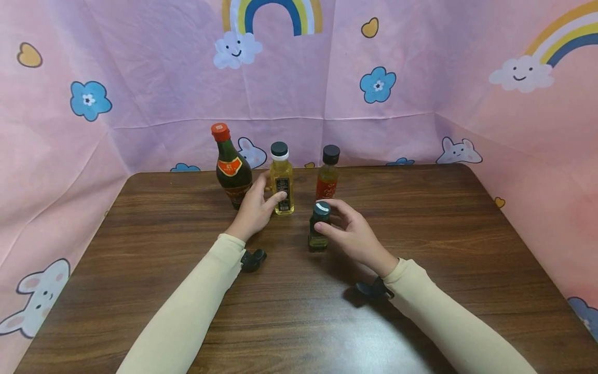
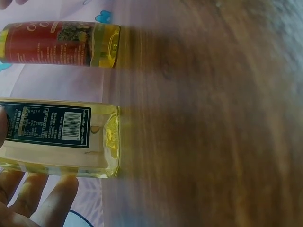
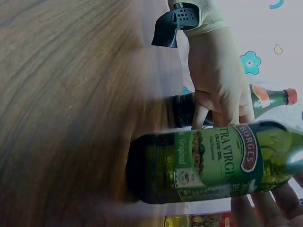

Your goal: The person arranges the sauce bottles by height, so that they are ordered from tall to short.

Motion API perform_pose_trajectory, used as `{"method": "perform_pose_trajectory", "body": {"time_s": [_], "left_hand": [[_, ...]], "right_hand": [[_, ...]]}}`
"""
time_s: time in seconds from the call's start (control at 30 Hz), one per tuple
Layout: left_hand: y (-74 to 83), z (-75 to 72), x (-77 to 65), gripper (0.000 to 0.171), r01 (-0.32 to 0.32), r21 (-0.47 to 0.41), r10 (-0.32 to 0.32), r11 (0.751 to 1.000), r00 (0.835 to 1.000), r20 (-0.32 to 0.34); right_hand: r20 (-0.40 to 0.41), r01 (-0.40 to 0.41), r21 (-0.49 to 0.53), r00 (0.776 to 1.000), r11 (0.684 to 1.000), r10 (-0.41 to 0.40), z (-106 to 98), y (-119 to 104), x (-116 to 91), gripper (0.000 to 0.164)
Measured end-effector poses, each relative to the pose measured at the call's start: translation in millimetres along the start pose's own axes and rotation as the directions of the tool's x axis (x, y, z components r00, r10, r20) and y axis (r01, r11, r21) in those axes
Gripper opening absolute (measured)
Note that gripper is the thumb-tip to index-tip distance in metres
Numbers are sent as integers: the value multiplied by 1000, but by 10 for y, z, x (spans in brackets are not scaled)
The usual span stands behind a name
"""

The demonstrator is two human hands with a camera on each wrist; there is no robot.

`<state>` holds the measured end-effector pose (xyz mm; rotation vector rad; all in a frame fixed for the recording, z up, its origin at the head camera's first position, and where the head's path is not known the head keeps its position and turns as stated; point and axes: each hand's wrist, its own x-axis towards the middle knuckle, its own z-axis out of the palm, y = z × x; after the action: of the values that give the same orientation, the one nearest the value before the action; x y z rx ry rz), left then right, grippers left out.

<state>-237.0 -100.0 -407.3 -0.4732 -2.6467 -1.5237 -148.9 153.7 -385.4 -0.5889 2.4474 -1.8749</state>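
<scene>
My left hand (image 1: 256,206) grips a clear bottle of yellow oil (image 1: 282,174) with a dark cap, thumb across its front and fingers round the left side. In the left wrist view, this oil bottle (image 2: 52,158) shows a black label with a barcode, its base at the tabletop. My right hand (image 1: 354,232) holds a small green olive oil bottle (image 1: 318,236) near its top, closer to me. The olive oil bottle's green label (image 3: 213,163) faces the right wrist view, where my right fingers (image 3: 267,208) show along its far side.
A tall dark green bottle (image 1: 229,169) with a red cap stands left of the yellow oil. Behind the olive oil stands a red-labelled bottle (image 1: 326,182) with a black cap. Patterned cloth (image 1: 299,93) hangs behind the brown wooden table (image 1: 289,322).
</scene>
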Motion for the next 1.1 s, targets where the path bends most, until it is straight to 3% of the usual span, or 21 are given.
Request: {"method": "perform_pose_trajectory", "body": {"time_s": [0.4,1.1], "left_hand": [[8,-11,0,64,15,-1,-15,1000,1000,9],[-4,-3,4,60,9,30,-8,1000,1000,-3]], "right_hand": [[-66,55,-70,996,996,-59,28,-1,19,28],[-61,104,-96,992,990,-110,-50,24,-39,34]]}}
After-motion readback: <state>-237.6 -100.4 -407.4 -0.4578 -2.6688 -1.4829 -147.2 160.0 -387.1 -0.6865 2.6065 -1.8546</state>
